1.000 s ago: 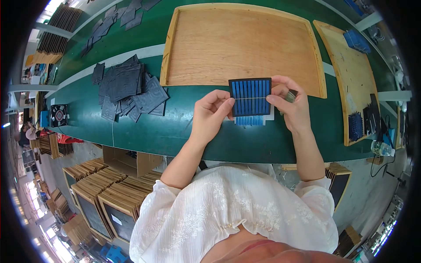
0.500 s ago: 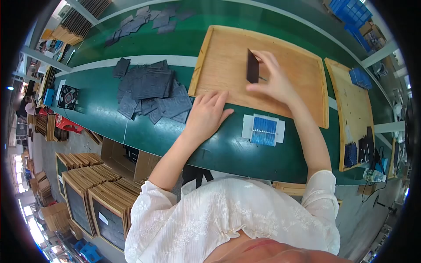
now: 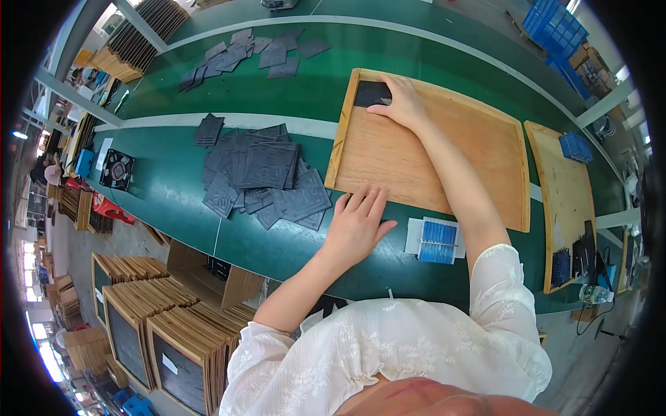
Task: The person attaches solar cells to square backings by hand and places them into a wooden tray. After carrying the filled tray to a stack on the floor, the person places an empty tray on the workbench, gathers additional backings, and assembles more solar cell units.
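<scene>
My right hand [image 3: 404, 105] is at the far left corner of a shallow wooden tray [image 3: 338, 154]. Its thumb and fingers grip the right side of a thin dark square sheet [image 3: 372, 93], which lies flat in that corner. My left hand [image 3: 355, 225] rests with fingers spread at the tray's near edge, holding nothing. Left of the tray is a loose heap of similar dark square sheets [image 3: 260, 166], several showing line patterns. A bundle of blue strips [image 3: 438, 242] on a white backing lies on the green table [image 3: 277, 253], beside my right forearm.
More dark sheets [image 3: 283, 55] are scattered across the far green surface. At left stands a small black fan [image 3: 117, 170]. A second wooden tray [image 3: 563, 187] on the right holds dark strips and a blue basket [image 3: 576, 148]. A plastic bottle [image 3: 595, 295] stands near it. Stacked wooden frames [image 3: 173, 326] fill the floor below.
My right hand has carried the upright dark sheet to the far left and laid it flat in the tray corner. My left hand stays near the tray's front edge. The view has shifted.
</scene>
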Available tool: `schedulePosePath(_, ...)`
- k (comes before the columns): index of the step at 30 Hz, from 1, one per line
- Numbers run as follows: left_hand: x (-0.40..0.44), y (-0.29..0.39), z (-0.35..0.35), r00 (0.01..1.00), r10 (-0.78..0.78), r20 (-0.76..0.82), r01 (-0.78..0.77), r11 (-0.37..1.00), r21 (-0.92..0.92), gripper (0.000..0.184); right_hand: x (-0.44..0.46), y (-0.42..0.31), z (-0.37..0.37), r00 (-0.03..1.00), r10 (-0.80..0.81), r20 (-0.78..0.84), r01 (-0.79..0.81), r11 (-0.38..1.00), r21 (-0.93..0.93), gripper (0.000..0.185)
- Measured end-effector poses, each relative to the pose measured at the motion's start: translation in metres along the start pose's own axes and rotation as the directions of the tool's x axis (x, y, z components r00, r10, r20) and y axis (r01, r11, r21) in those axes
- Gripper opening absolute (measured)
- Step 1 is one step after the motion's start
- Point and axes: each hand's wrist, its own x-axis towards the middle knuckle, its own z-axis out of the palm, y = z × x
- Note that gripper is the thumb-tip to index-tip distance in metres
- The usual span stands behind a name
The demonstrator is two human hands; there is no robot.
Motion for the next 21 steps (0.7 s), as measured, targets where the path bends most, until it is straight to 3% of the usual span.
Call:
schedulePosePath(2,0.000,0.001,0.001,1.000,-0.001,-0.004,0.001,1.000,0.002,0.063,-0.004,-0.003,-0.001,0.996,-0.060,-0.063,0.059,0.998,-0.027,0.087)
schedulePosePath(14,0.000,0.003,-0.001,1.000,0.000,-0.017,-0.001,1.000,-0.014,0.064,-0.007,-0.006,0.004,0.990,0.038,-0.137,-0.036,0.999,0.017,0.068)
schedulePosePath(21,0.000,0.005,-0.001,1.000,-0.018,-0.007,0.018,1.000,-0.017,0.063,-0.008,-0.006,0.003,0.996,0.026,-0.086,-0.028,0.999,-0.018,0.061)
